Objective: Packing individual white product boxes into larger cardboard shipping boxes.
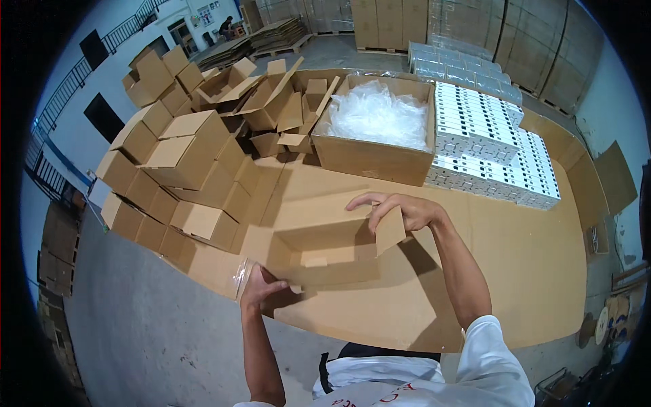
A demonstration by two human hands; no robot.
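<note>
Light, stiff but creasable cardboard box [319, 247]: left hand [261, 285] pinching near corner, right hand [400, 210] gripping far flap; best held at folded edges

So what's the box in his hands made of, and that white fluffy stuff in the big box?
The box looks like matte brown cardboard: stiff flaps, sharp folds. The fluffy stuff is probably thin clear plastic, maybe bags: shiny, crinkled, see-through.

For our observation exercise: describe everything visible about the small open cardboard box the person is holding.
The small brown cardboard box looks like plain corrugated board, unprinted. It lies on the cardboard-covered table, open side up, interior empty and shadowed. One end flap stands up at its right end, pinched by the right hand. The left hand grips its lower left corner.
</note>
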